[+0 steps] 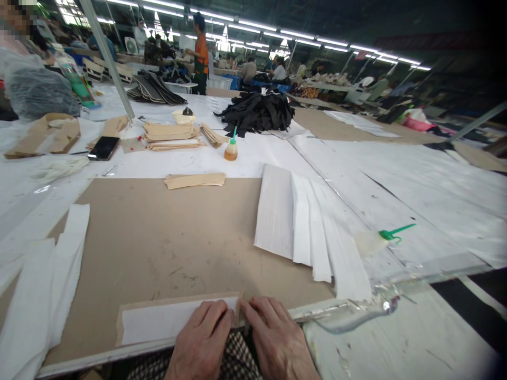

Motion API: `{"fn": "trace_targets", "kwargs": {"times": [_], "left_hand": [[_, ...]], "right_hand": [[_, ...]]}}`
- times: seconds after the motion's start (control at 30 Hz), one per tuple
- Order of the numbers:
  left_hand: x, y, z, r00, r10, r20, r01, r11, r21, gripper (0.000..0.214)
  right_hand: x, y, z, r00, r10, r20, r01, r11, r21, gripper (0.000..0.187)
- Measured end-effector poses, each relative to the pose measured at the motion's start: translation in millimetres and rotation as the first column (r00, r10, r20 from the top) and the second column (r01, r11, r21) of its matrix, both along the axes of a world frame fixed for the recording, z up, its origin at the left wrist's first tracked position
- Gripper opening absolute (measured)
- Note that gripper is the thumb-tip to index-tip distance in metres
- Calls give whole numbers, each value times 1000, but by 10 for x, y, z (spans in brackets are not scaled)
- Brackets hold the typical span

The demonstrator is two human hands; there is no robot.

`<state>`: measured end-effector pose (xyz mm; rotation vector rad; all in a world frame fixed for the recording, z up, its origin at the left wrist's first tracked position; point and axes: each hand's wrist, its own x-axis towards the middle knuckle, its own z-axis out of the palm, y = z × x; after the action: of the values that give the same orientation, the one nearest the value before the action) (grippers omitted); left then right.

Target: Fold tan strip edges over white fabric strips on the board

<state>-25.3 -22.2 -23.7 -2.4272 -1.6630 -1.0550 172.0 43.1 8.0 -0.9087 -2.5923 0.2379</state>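
Note:
A tan strip with a white strip laid on it (158, 319) lies along the near edge of the brown board (158, 237). My left hand (204, 343) rests with its fingers flat on the right end of that strip. My right hand (277, 343) lies beside it, fingers stretched and pressing the strip's right end at the board's edge. Neither hand grips anything. A fanned stack of white strips (312, 227) lies to the right on the board.
More white strips (43, 279) lie at the left. A glue bottle with a green nozzle (380, 238) lies right; an orange one (231, 149) stands further back. Tan pieces (195, 180), a phone (103, 148) and black cut pieces (257, 112) lie beyond. People work in the background.

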Motion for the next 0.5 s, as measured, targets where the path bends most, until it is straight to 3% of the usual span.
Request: {"fn": "trace_targets", "kwargs": {"times": [0.13,0.27,0.37,0.5], "left_hand": [[-9,-2,-63,999,-28,-16,28,999,-32,35],[15,32,-109,1000,11,7,-11,999,-43,37],[31,85,-75,1000,25,6,-25,1000,17,36],[25,113,-1,1000,-12,-16,12,1000,-16,37]], "right_hand": [[45,27,-40,996,-11,-88,8,999,-37,40],[40,68,-66,972,-104,-213,69,984,-166,30],[23,80,-74,963,-110,-248,53,973,-224,27],[21,60,-119,951,-117,-287,53,974,-220,24]]}}
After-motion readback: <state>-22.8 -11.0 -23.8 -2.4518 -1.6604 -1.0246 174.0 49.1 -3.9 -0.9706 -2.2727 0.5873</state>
